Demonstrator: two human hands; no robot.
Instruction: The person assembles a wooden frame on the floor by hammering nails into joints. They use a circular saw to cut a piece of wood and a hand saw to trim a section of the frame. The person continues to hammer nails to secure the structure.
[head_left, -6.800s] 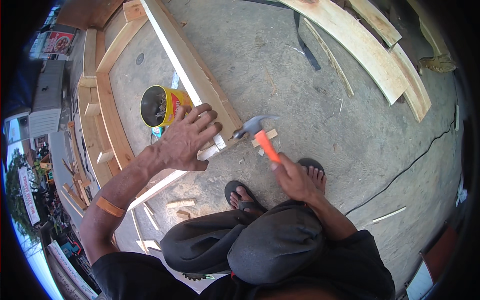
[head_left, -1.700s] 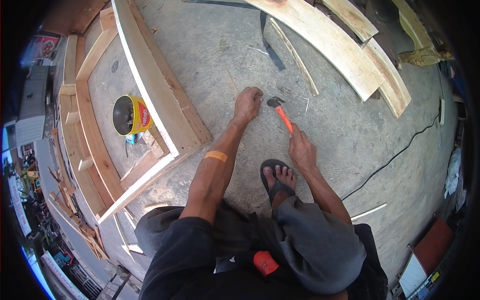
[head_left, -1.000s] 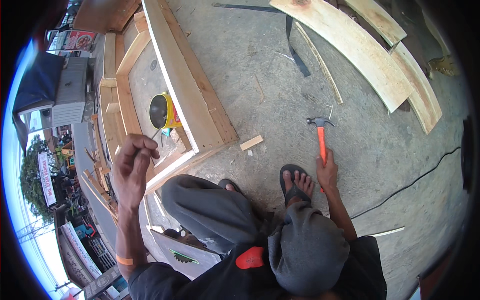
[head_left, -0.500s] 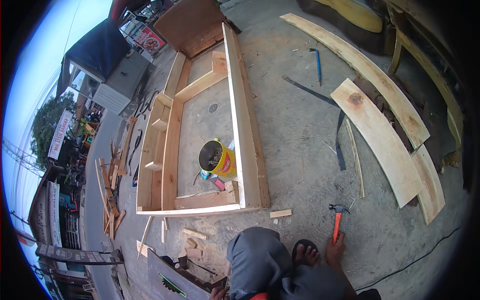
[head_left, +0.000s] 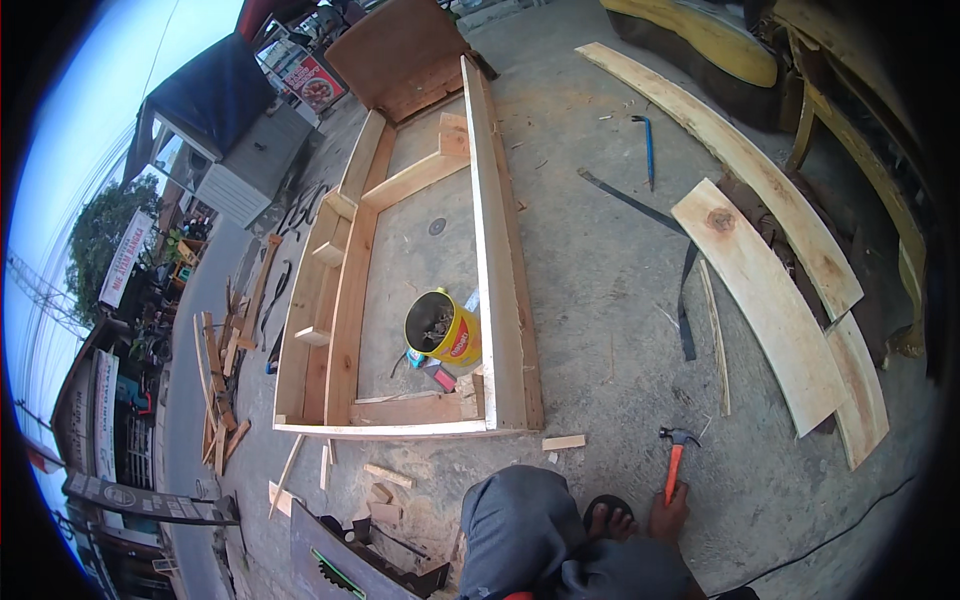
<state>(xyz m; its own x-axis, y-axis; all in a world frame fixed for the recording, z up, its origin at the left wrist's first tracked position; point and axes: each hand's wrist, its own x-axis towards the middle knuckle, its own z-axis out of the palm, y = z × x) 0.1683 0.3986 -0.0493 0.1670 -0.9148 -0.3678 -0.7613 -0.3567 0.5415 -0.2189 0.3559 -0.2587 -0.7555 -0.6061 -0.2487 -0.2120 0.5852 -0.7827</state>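
Observation:
My right hand [head_left: 668, 515] is closed around the orange handle of a claw hammer [head_left: 675, 462], beside my sandaled foot [head_left: 610, 517]. The hammer's dark head points away from me over the concrete. My left hand does not show. Near my left knee lies a grey metal plate [head_left: 318, 550] with a green-edged toothed strip, and a dark metal piece next to it. Ahead stands a wooden frame [head_left: 507, 300] of pale boards with crosspieces. Inside its near end, a yellow bucket [head_left: 460, 340] holds small loose bits.
Two wide pale boards [head_left: 765, 310] and another piece lie at the right, near a dark strap [head_left: 686, 300] and a blue pry bar [head_left: 649, 155]. Wood offcuts [head_left: 390, 475] lie before the frame. Scrap sticks [head_left: 212, 380] are piled left. A black cable [head_left: 830, 545] crosses the lower right.
The view has shifted slightly, so the frame and boards sit a little lower. My left hand has gone out of the picture at the lower edge. My right hand still holds the hammer.

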